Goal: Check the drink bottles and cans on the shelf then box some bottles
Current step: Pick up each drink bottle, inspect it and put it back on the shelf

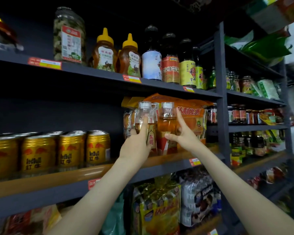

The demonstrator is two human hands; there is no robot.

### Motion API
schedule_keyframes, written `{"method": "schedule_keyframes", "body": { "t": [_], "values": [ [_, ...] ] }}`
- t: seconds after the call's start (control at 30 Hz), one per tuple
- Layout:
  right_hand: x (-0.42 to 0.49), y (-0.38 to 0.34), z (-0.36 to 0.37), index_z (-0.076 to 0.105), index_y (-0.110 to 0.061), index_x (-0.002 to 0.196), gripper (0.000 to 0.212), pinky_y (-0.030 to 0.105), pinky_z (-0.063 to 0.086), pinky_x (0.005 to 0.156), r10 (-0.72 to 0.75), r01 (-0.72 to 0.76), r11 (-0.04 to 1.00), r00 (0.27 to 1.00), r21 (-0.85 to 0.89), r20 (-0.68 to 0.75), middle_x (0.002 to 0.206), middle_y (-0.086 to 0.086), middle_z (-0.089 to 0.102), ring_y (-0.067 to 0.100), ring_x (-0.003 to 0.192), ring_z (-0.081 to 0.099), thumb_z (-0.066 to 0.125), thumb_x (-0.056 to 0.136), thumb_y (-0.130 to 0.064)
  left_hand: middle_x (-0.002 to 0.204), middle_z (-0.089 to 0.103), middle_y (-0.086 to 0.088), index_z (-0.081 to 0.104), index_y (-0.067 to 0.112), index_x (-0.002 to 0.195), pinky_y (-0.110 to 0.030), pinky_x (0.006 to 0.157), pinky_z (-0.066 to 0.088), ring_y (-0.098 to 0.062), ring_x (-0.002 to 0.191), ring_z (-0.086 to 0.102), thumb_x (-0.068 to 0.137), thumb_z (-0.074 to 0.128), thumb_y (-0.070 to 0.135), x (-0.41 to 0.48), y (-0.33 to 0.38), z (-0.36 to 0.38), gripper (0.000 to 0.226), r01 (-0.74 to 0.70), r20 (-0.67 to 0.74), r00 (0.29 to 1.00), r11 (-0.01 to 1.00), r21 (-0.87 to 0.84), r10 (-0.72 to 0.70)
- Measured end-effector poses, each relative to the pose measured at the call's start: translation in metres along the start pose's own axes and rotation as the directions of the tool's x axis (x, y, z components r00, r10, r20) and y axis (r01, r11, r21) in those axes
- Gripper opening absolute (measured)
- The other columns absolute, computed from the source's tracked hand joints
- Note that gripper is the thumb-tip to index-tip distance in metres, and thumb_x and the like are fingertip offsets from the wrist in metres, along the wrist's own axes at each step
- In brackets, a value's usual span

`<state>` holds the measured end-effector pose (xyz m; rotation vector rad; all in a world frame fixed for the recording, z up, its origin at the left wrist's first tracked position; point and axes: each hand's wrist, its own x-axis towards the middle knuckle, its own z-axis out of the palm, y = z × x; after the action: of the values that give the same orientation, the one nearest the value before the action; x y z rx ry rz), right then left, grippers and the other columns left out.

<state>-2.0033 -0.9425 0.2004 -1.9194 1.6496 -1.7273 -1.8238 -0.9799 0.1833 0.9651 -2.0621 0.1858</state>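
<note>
Two clear drink bottles with amber liquid and clear cap covers stand side by side on the middle shelf [168, 162]. My left hand [137, 145] grips the left bottle [145, 116] around its body. My right hand [182, 134] is around the right bottle [166, 126], thumb across its red and gold label and a finger stretched up along its right side. A row of gold Red Bull cans [64, 150] stands on the same shelf to the left.
An orange snack bag [192, 114] leans right behind the two bottles. The shelf above holds honey bottles [107, 51], dark bottles [170, 61] and a large jar [68, 34]. Bagged snacks [158, 207] fill the shelf below. A dark upright post [221, 92] borders another rack of jars to the right.
</note>
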Motion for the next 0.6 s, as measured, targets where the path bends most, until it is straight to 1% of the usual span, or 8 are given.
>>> {"method": "schedule_keyframes", "body": {
  "t": [0.07,0.2,0.23,0.3,0.37,0.43,0.53,0.6],
  "values": [
    [0.003,0.0,-0.002,-0.012,-0.051,0.147,0.103,0.051,0.017,0.116,0.012,-0.011,0.998,1.0,-0.067,0.016,0.16,-0.01,0.007,0.025,0.146,0.017,0.068,0.089,-0.021,0.144,0.036,-0.021,-0.02,0.036,0.149,-0.032,0.073,0.051,-0.032,0.102,0.062,0.098,0.054,0.028,0.002,0.003,0.003,0.091,0.008,-0.002,1.0,1.0,0.023,-0.008],
    [-0.002,-0.001,0.001,-0.028,-0.057,0.137,0.102,0.056,0.025,0.115,0.029,-0.027,0.971,1.0,-0.236,0.003,0.16,0.005,0.018,0.031,0.142,0.03,0.061,0.092,-0.037,0.144,0.037,-0.019,-0.022,0.034,0.149,-0.031,0.066,0.048,-0.029,0.099,0.062,0.099,0.051,0.031,0.003,0.008,0.006,0.089,0.016,-0.022,1.0,0.994,0.105,-0.014],
    [-0.006,-0.002,0.004,-0.03,-0.056,0.136,0.101,0.056,0.024,0.115,0.026,-0.029,0.965,1.0,-0.26,-0.015,0.161,0.007,0.016,0.032,0.143,0.028,0.06,0.093,-0.039,0.143,0.039,-0.018,-0.021,0.033,0.15,-0.031,0.066,0.047,-0.029,0.102,0.061,0.099,0.049,0.033,0.002,0.008,0.006,0.086,0.014,-0.03,1.0,0.991,0.136,-0.009],
    [-0.015,-0.005,0.011,-0.03,-0.056,0.136,0.099,0.055,0.022,0.115,0.006,-0.029,0.946,0.997,-0.324,-0.072,0.162,0.01,0.003,0.036,0.146,0.019,0.058,0.094,-0.04,0.144,0.04,-0.015,-0.013,0.031,0.153,-0.032,0.071,0.047,-0.03,0.113,0.056,0.099,0.046,0.038,-0.002,0.007,0.001,0.079,0.004,-0.048,0.999,0.984,0.177,0.004],
    [-0.029,-0.013,0.021,-0.026,-0.047,0.143,0.093,0.053,0.018,0.115,-0.049,-0.025,0.904,0.985,-0.427,-0.163,0.162,0.011,-0.003,0.036,0.147,0.008,0.054,0.096,-0.039,0.147,0.037,-0.012,-0.003,0.03,0.154,-0.035,0.08,0.049,-0.029,0.121,0.05,0.099,0.045,0.04,-0.008,0.003,-0.009,0.074,-0.008,-0.074,0.997,0.986,0.168,0.021],
    [-0.044,-0.031,0.035,-0.013,-0.035,0.151,0.086,0.049,0.019,0.116,-0.162,0.038,0.886,0.959,-0.461,-0.232,0.161,0.01,0.001,0.032,0.148,0.006,0.053,0.096,-0.034,0.15,0.034,-0.009,0.004,0.028,0.154,-0.033,0.086,0.049,-0.026,0.126,0.047,0.099,0.044,0.04,-0.019,-0.003,-0.024,0.07,-0.021,-0.119,0.992,0.988,0.153,0.039],
    [-0.066,-0.069,0.067,0.012,-0.023,0.153,0.073,0.034,0.027,0.111,-0.351,0.238,0.878,0.91,-0.416,-0.22,0.156,0.009,0.018,0.024,0.144,0.016,0.056,0.094,-0.024,0.154,0.03,-0.006,0.011,0.025,0.154,-0.029,0.09,0.048,-0.021,0.131,0.044,0.1,0.043,0.04,-0.046,-0.019,-0.057,0.065,-0.015,-0.211,0.976,0.986,0.166,0.05],
    [-0.08,-0.095,0.095,0.019,-0.021,0.151,0.068,0.025,0.026,0.106,-0.413,0.333,0.87,0.894,-0.364,-0.171,0.152,0.005,0.026,0.02,0.141,0.023,0.056,0.094,-0.022,0.153,0.032,-0.002,0.014,0.025,0.154,-0.026,0.089,0.048,-0.018,0.131,0.044,0.101,0.041,0.039,-0.074,-0.035,-0.084,0.061,0.004,-0.263,0.964,0.982,0.191,0.047]
  ]
}}
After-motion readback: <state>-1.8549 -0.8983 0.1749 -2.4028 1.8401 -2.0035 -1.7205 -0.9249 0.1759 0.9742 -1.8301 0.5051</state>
